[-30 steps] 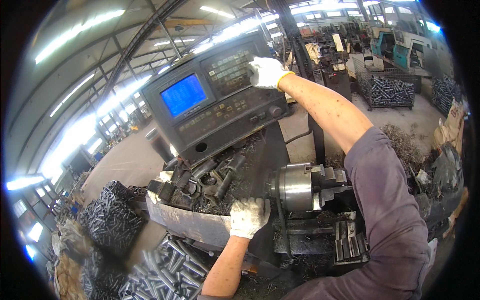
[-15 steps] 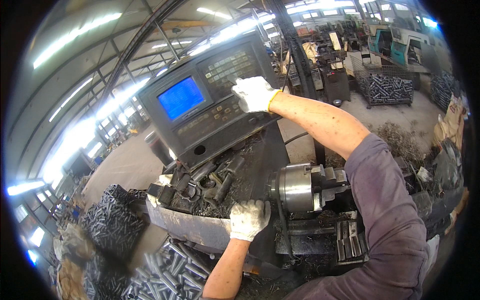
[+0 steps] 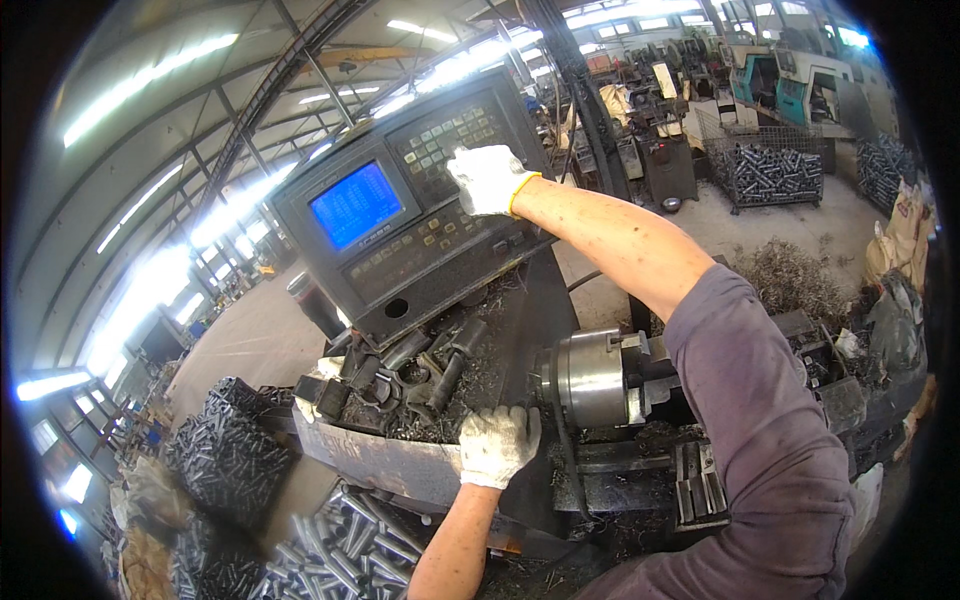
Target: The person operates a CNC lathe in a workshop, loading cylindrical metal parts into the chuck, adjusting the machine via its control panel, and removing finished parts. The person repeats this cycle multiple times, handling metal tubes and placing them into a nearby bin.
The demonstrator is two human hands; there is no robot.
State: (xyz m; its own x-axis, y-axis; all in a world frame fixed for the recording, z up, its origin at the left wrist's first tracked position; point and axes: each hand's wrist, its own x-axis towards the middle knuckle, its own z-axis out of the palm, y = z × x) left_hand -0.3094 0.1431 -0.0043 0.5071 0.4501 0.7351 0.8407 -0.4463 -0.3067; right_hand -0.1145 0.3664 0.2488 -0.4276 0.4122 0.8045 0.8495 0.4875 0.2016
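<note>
My right hand [image 3: 490, 181], in a white knit glove with a yellow cuff, is raised to the key rows [image 3: 447, 136] of a dark machine control panel [image 3: 375, 295]. Its fingers are curled in and their tips touch or nearly touch the keys; no object shows in them. The panel's screen [image 3: 355, 205] glows blue with lines of text. My left hand [image 3: 497, 446], also gloved, rests palm down on the edge of the lathe's grimy ledge [image 3: 385, 452], its fingers laid out and holding nothing. Right of it is the lathe's steel chuck [image 3: 592, 380].
Oily metal parts [image 3: 440, 375] and swarf lie on the ledge beneath the panel. Cut steel tubes [image 3: 340, 550] are heaped below at left, beside another dark pile [image 3: 230, 450]. A wire cage [image 3: 770, 175] of parts stands at the far right, behind a mound of shavings [image 3: 790, 275].
My right hand has shifted slightly left and up across the keys. The text on the screen looks different. My left hand stays on the ledge.
</note>
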